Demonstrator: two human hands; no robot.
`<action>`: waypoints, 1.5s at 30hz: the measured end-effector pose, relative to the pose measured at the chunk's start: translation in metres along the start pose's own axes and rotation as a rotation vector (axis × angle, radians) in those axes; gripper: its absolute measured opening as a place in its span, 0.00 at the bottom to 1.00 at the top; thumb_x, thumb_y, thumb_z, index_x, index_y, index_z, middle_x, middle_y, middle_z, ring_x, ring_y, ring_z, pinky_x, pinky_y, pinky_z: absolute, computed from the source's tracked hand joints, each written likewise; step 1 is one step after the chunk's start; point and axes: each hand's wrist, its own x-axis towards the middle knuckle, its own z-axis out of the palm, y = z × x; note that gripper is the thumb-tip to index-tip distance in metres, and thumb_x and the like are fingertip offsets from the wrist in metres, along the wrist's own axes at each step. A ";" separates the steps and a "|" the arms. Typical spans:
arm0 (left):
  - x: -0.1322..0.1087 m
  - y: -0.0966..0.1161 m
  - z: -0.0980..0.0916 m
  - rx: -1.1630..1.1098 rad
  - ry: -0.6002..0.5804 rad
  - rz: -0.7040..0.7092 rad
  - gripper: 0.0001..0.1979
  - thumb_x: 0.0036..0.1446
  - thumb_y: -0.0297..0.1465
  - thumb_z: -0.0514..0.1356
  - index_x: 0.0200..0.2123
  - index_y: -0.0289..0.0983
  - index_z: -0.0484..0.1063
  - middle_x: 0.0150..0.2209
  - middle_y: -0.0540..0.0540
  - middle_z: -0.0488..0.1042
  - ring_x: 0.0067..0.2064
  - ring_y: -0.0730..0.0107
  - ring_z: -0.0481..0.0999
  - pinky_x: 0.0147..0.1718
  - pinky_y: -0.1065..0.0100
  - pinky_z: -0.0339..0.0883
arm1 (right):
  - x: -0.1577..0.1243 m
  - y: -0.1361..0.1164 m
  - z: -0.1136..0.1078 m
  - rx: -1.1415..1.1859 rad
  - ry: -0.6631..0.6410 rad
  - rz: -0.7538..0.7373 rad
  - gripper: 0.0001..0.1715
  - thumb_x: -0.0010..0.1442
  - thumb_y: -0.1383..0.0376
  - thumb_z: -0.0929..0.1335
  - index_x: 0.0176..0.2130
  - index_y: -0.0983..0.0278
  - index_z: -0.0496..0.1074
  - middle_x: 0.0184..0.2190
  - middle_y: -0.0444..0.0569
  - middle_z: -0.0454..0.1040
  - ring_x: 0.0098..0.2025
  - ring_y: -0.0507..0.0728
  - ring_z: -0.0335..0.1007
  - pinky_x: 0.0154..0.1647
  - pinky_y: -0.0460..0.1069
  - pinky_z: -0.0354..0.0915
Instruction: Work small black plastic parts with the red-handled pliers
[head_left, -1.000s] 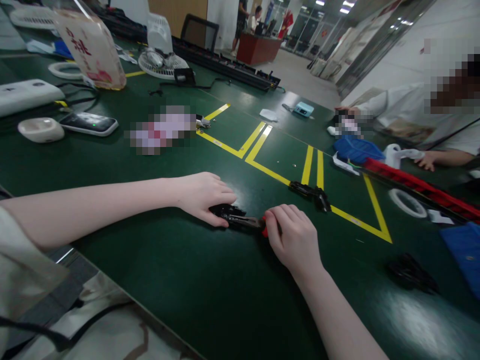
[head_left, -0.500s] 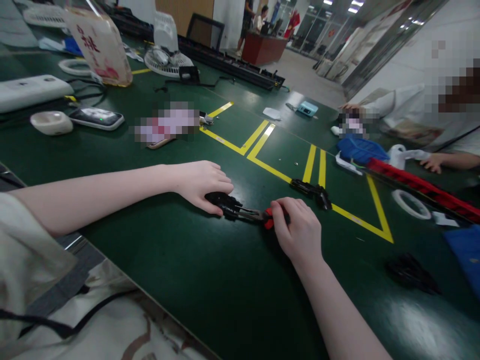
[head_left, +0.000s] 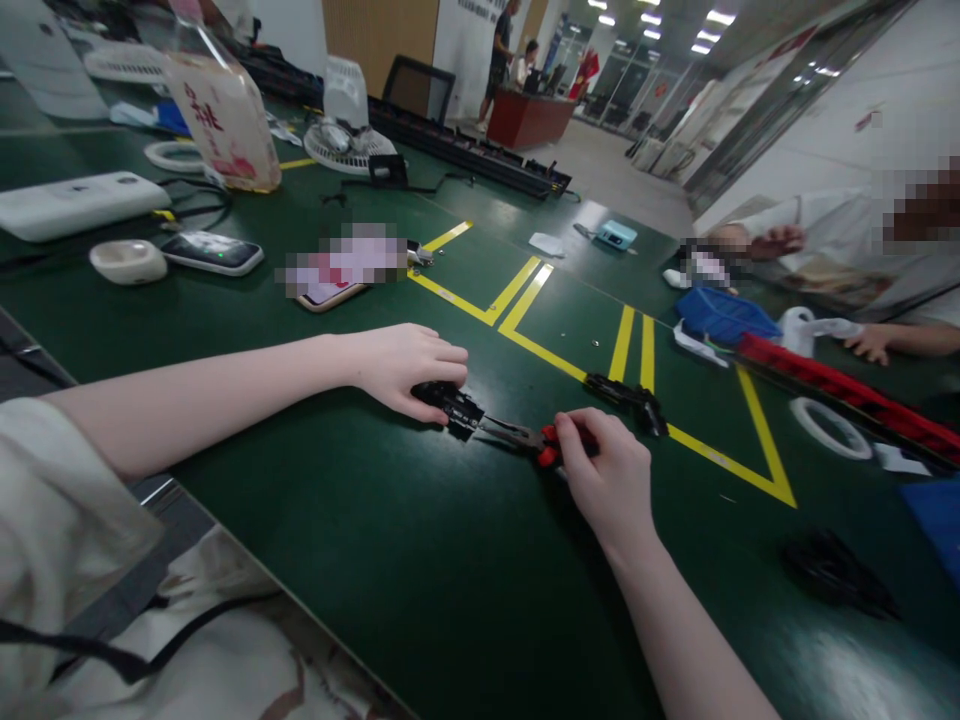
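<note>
My left hand (head_left: 409, 370) is closed around one end of a black plastic part (head_left: 459, 408), pressing it near the green tabletop. My right hand (head_left: 611, 470) grips red-and-black handled pliers (head_left: 517, 435); their long metal jaws point left and reach the part's near end. Whether the jaws pinch anything there is too small to tell. Just beyond my right hand, another black part (head_left: 628, 398) lies across a yellow tape line.
Yellow tape (head_left: 547, 345) marks boxes on the green table (head_left: 420, 570). A phone (head_left: 337, 285), a bottle (head_left: 225, 120) and a white fan (head_left: 346, 130) stand left and behind. At right are a blue tray (head_left: 724, 315), a red strip (head_left: 847, 385), a tape roll (head_left: 831, 428) and a co-worker's hand (head_left: 870, 342).
The pliers and my right hand have shifted slightly right and down relative to the part, which now shows more of its end. The co-worker's far hand has lifted.
</note>
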 end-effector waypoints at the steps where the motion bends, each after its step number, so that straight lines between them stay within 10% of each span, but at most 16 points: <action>1: 0.000 0.000 0.000 -0.004 0.005 0.002 0.18 0.63 0.46 0.58 0.44 0.37 0.71 0.40 0.44 0.74 0.38 0.63 0.74 0.38 0.65 0.61 | 0.000 0.000 0.000 0.009 -0.001 0.005 0.17 0.66 0.57 0.62 0.32 0.62 0.71 0.28 0.49 0.73 0.34 0.59 0.69 0.36 0.54 0.62; 6: 0.003 0.003 0.002 -0.138 0.114 0.039 0.24 0.62 0.42 0.60 0.57 0.36 0.66 0.53 0.37 0.72 0.50 0.58 0.73 0.49 0.62 0.63 | 0.002 0.002 -0.001 0.036 0.001 0.016 0.17 0.65 0.56 0.62 0.32 0.62 0.72 0.28 0.49 0.73 0.33 0.59 0.69 0.36 0.55 0.62; 13: 0.005 0.008 0.008 -0.210 0.197 0.101 0.07 0.64 0.33 0.59 0.40 0.37 0.74 0.47 0.41 0.75 0.46 0.63 0.73 0.47 0.64 0.65 | 0.003 0.006 -0.001 0.043 -0.006 0.008 0.16 0.64 0.55 0.63 0.33 0.61 0.73 0.29 0.49 0.74 0.33 0.59 0.69 0.35 0.55 0.63; 27: 0.006 0.006 0.010 -0.506 0.195 -0.005 0.09 0.64 0.31 0.59 0.46 0.34 0.74 0.47 0.38 0.73 0.47 0.64 0.76 0.47 0.65 0.70 | 0.000 0.005 -0.007 0.025 -0.039 -0.019 0.19 0.64 0.50 0.63 0.38 0.61 0.74 0.35 0.51 0.77 0.39 0.63 0.73 0.41 0.60 0.67; 39: 0.004 0.003 0.015 -0.636 0.227 0.009 0.06 0.64 0.28 0.60 0.41 0.34 0.77 0.47 0.40 0.73 0.47 0.67 0.76 0.48 0.66 0.70 | -0.039 0.060 -0.029 -0.127 -0.065 -0.049 0.42 0.52 0.44 0.72 0.60 0.58 0.65 0.52 0.57 0.74 0.51 0.72 0.73 0.45 0.66 0.71; 45: 0.007 0.009 0.013 -0.672 0.220 -0.013 0.04 0.63 0.28 0.61 0.38 0.34 0.75 0.45 0.41 0.72 0.45 0.68 0.75 0.47 0.66 0.70 | -0.041 0.045 -0.030 0.012 0.126 0.066 0.52 0.46 0.46 0.76 0.64 0.53 0.60 0.53 0.55 0.72 0.56 0.75 0.68 0.55 0.70 0.65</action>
